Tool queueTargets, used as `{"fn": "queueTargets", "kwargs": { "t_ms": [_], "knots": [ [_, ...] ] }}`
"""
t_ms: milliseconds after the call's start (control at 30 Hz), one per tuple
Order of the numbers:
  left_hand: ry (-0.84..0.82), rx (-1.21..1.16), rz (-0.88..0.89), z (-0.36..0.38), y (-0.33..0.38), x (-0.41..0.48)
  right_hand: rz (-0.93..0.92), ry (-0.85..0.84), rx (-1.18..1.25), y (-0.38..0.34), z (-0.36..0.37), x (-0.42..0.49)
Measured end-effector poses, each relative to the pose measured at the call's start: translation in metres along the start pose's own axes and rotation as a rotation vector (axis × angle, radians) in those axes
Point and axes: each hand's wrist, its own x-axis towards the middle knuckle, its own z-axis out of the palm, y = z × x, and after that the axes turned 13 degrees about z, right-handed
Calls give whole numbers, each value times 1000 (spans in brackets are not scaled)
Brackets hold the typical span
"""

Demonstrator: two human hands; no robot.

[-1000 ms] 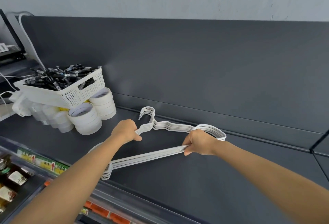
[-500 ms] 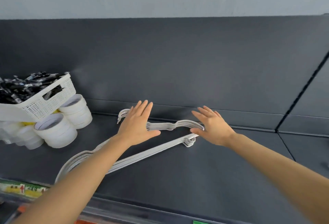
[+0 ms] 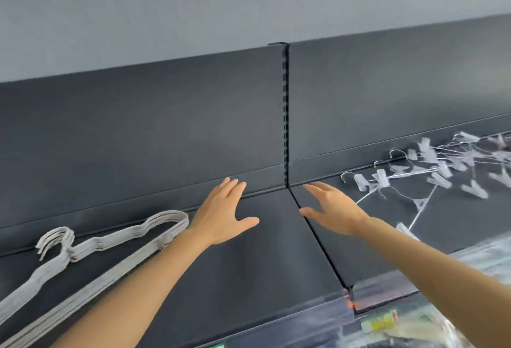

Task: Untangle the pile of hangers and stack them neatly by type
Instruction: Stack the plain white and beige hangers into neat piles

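Observation:
A neat stack of white plain hangers (image 3: 91, 251) lies flat on the dark shelf (image 3: 249, 278) at the left, hooks toward the back wall. My left hand (image 3: 224, 213) hovers just right of that stack, fingers straight and spread, holding nothing. My right hand (image 3: 330, 208) is stretched out past the seam between shelf sections, palm turned inward, fingers straight and empty. To the right a tangled pile of thin wire hangers with white clips (image 3: 431, 173) is spread over the neighbouring shelf, a short way beyond my right hand.
A slotted upright (image 3: 286, 115) divides the dark back panel into two sections. A clear price rail (image 3: 318, 317) runs along the shelf's front edge. Blurred packaged goods (image 3: 401, 328) sit on the level below.
My view has swung right; the basket and tape rolls are out of sight. Both hands have let go of the white hanger stack and moved right toward the clip hangers.

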Motion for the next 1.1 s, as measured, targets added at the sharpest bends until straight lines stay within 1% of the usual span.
{"fn": "queueTargets", "kwargs": {
  "t_ms": [300, 500, 667, 833, 933, 1100],
  "knots": [
    [-24, -103, 187, 60, 205, 121, 199, 103, -29, 208, -87, -59],
    [-66, -128, 296, 88, 306, 192, 350, 159, -17, 317, -134, -95],
    [-75, -169, 397, 106, 371, 255, 443, 201, 1, 385, -161, -104],
    [-85, -234, 476, 131, 424, 321, 491, 216, -16, 445, -183, -88],
    [-75, -252, 512, 142, 447, 367, 536, 201, -34, 480, -199, -71],
    [-126, -230, 545, 157, 475, 432, 586, 193, -37, 534, -230, -46]
  ]
}}
